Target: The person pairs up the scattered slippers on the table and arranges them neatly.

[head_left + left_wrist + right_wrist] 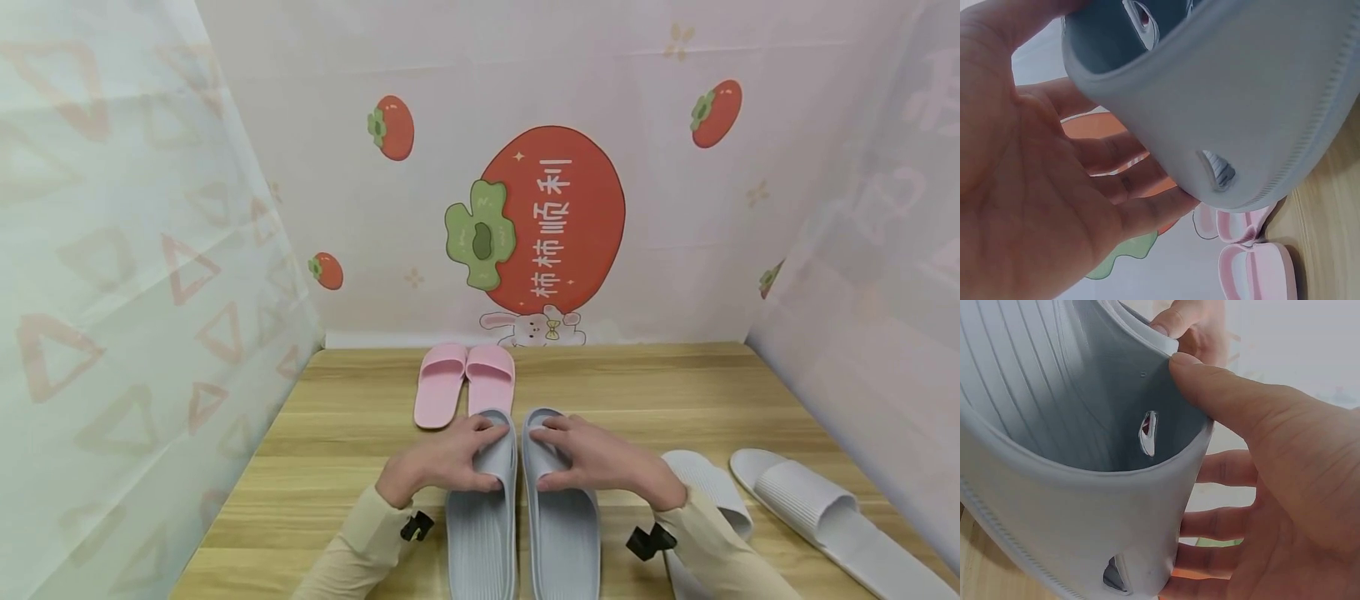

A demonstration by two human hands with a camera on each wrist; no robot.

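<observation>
Two blue-grey slippers stand side by side in the head view, toes pointing away from me. My left hand (453,454) grips the left slipper (480,546) at its strap, thumb by the opening and fingers over the far part. In the left wrist view those fingers lie against the outside of the strap (1260,106), which has a small slot. My right hand (603,458) holds the right slipper (566,546) the same way; its thumb touches the strap's rim in the right wrist view, where the slipper's strap (1072,512) shows slots too. Palms stay off the straps.
A pair of pink slippers (441,392) sits farther back on the wooden table (637,379). Two white slippers lie at the right, one (705,483) partly behind my right forearm, the other (806,496) near the side. Printed cloth walls (337,183) enclose the back and sides.
</observation>
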